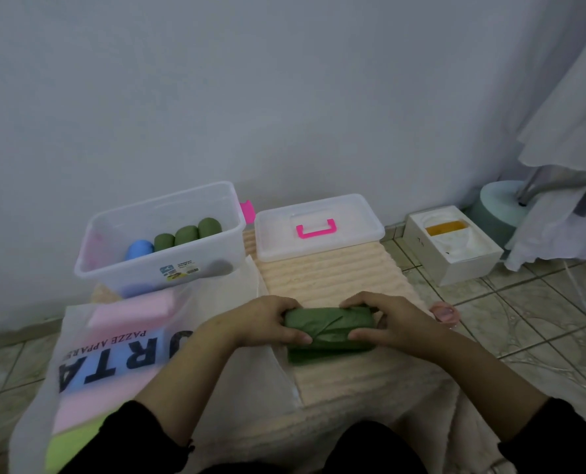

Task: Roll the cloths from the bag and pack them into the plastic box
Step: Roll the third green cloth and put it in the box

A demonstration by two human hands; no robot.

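**Both hands grip a green cloth roll on the mat**

The left hand [267, 321] and the right hand [389, 319] each curl round one end of a green cloth roll [329, 331], thumbs on the near side and fingers over the top. The roll lies on a ribbed cream mat [322, 278], which serves as the landmark here.

Overlapping the mat's left edge, a translucent white bag [113, 364] with dark lettering lies flat, pink, blue and pale green cloths showing through it. At the mat's far left corner stands the clear plastic box [161, 234], open, holding three green rolls [187, 234] and one blue roll [139, 249] side by side. At the mat's far right corner rests the box's lid [319, 227] with its pink handle [315, 229].

Right of the mat, on the tiled floor [524, 319], sits a white carton [452, 246]. Just beside the mat's right edge, near the right hand, is a small pink object [444, 313], too blurred to identify.
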